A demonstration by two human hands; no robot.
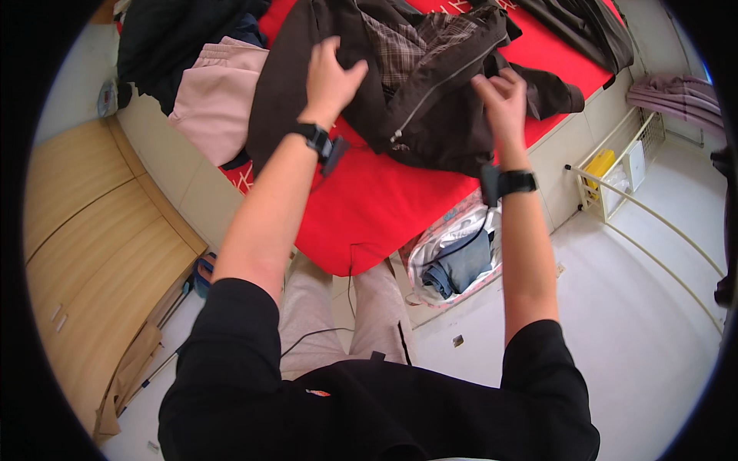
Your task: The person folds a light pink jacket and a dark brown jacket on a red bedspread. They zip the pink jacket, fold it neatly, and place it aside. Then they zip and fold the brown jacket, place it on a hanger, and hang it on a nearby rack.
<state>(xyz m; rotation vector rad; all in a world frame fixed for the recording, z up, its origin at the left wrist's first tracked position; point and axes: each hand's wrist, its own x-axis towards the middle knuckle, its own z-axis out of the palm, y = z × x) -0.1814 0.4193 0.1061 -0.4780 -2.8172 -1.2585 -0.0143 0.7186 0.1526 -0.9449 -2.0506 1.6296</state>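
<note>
Left hand [332, 83], right hand [504, 105] over brown jacket [444, 119]

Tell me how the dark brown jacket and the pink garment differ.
The dark brown jacket lies rumpled and spread out; the pink garment looks folded and takes up less room. The jacket shows a zip and checked lining; the pink garment shows one plain colour. Both are fabric garments.
</note>
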